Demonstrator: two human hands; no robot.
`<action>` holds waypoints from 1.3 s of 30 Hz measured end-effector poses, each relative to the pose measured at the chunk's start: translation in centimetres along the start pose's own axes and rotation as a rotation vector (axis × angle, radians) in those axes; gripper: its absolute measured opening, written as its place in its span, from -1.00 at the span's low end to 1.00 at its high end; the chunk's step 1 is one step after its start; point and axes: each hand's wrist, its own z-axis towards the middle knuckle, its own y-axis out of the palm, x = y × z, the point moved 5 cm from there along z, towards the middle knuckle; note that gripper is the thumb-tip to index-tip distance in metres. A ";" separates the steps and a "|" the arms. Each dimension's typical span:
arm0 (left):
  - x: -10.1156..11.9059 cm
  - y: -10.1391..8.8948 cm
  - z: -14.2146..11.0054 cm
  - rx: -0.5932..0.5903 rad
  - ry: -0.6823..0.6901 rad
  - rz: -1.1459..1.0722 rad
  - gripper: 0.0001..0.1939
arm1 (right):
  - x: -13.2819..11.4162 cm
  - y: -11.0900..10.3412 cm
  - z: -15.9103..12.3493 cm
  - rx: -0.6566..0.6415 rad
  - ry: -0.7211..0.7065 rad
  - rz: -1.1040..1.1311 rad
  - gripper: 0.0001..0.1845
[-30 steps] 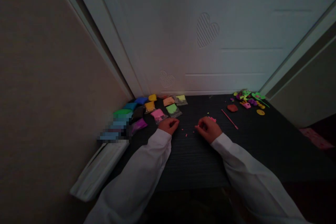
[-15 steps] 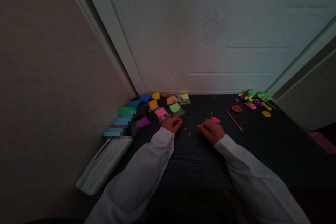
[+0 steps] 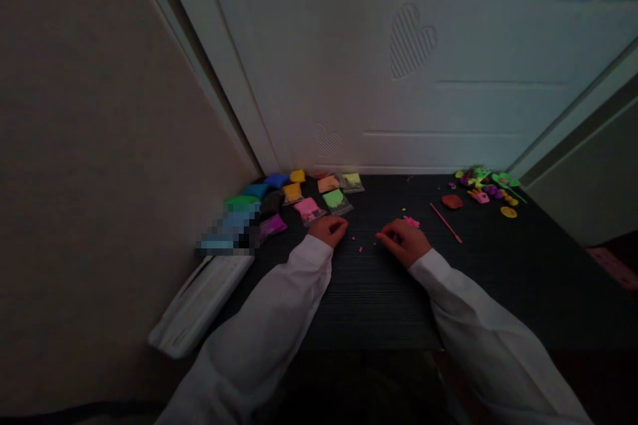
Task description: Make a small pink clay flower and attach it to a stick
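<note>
- Lying just beyond the fingers of the right hand (image 3: 406,244): a pile of pink pieces (image 3: 411,221) on the desk (image 3: 369,305).
- Left hand (image 3: 327,230): fingertips pressed together; right: fingers curled inward, contact unclear. Whether either pinches anything cannot be told.
- Between the hands' fingers: loose pink bits (image 3: 361,250).
- Right of the right fingers: a pink stick (image 3: 446,222).
- Just beyond the left fingers: a pink packet (image 3: 308,207).

- Looked like a home, room type unclear.
- White door-like panel (image 3: 319,40) had a large striped heart (image 3: 413,41) and a smaller heart (image 3: 327,139) in relief, homey decor.
- Plain beige wall (image 3: 74,146) stood at left.
- Dark wood-grain table (image 3: 369,305) sat against the panel, with colored packets (image 3: 309,208) and small bright craft pieces (image 3: 481,195).
- Lighting was dim.
</note>
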 end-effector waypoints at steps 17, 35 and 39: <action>-0.3 0.0 0.0 0.037 0.068 -0.011 -0.79 | -0.2 -0.8 0.2 0.084 -0.026 -0.013 -0.88; 1.6 -0.9 -0.4 0.088 0.219 -0.008 -0.79 | -1.0 1.9 0.5 -0.086 -0.077 -0.166 -0.81; 1.6 -0.7 -0.4 0.073 0.231 -0.001 -0.78 | -1.1 2.0 0.3 -0.102 -0.077 -0.184 -0.80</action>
